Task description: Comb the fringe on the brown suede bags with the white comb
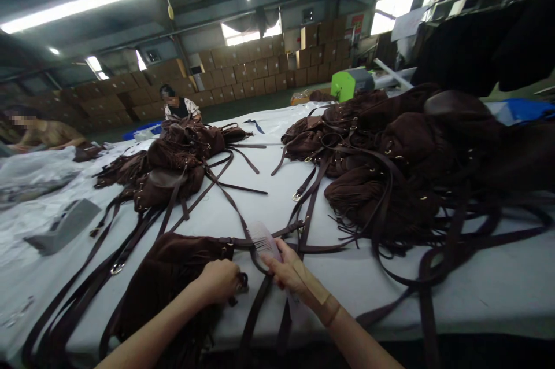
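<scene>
Comb (pixel 263 240) clenched in right hand (pixel 288 273); left hand (pixel 220 280) grips brown bag (pixel 173 276) beside it.

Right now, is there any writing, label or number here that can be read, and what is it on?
None can be read.
Red sign on the back wall: blurred.
Stacked cardboard boxes: no legible print.
Brown fringed bag under the left hand: no label visible.
Clear comb in the right hand: no marking.
</scene>
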Motion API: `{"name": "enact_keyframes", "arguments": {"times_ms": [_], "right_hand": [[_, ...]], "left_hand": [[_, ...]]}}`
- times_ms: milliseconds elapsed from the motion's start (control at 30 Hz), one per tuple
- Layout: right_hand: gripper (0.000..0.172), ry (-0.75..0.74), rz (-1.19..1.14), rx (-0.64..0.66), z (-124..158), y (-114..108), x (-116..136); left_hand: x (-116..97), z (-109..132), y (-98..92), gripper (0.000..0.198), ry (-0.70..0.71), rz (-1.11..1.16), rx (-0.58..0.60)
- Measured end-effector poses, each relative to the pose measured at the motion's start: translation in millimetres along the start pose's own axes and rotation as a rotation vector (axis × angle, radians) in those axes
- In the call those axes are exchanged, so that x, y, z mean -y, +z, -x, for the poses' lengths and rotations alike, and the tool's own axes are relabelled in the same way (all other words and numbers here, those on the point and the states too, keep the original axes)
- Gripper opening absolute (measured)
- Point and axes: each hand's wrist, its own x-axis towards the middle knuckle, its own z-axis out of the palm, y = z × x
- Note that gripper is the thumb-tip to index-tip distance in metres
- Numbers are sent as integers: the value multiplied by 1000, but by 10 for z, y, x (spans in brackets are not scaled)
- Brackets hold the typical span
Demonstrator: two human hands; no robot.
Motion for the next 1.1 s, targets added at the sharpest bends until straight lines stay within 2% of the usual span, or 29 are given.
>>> {"name": "enact_keyframes", "arguments": {"times_ms": [100,200,333,467,600,633,700,767,800,833,900,933,967,1000,1033,1100], "right_hand": [[52,41,-1,4,-58,-5,7],[48,62,-12,35,-201,74,93],[58,18,-23,99,-387,276,353],[58,-32,-34,312,-362,545,611],[50,23,-121,525,-180,747,662],[48,42,-152,551,-138,763,648],[47,70,-211,574,-73,753,612],[47,78,-310,577,-32,712,587],[48,75,-371,569,-19,691,580],[48,69,-432,556,-10,676,576],[50,56,-518,516,1,676,564],[52,50,-530,493,8,690,549],[53,48,-519,473,22,713,527],[54,49,-507,452,47,741,496],[54,53,-490,433,89,771,457],[55,62,-436,397,238,825,369]], "left_hand": [[75,92,-273,34,59,133,-107],[69,173,-518,30,126,371,-244],[-26,263,-765,30,178,424,-264],[-122,275,-968,26,202,311,-269],[-90,253,-1117,20,163,294,-295],[-41,262,-1144,18,153,332,-345],[101,311,-1169,26,117,519,-548],[252,391,-1116,48,76,828,-755],[307,431,-1044,57,68,977,-773],[338,466,-938,63,77,1092,-709],[321,497,-632,67,136,1170,-446],[278,488,-450,61,175,1136,-310],[222,461,-265,48,206,1078,-232],[162,417,-91,30,217,1018,-211],[109,359,63,16,205,976,-244],[49,209,277,26,139,951,-359]]}}
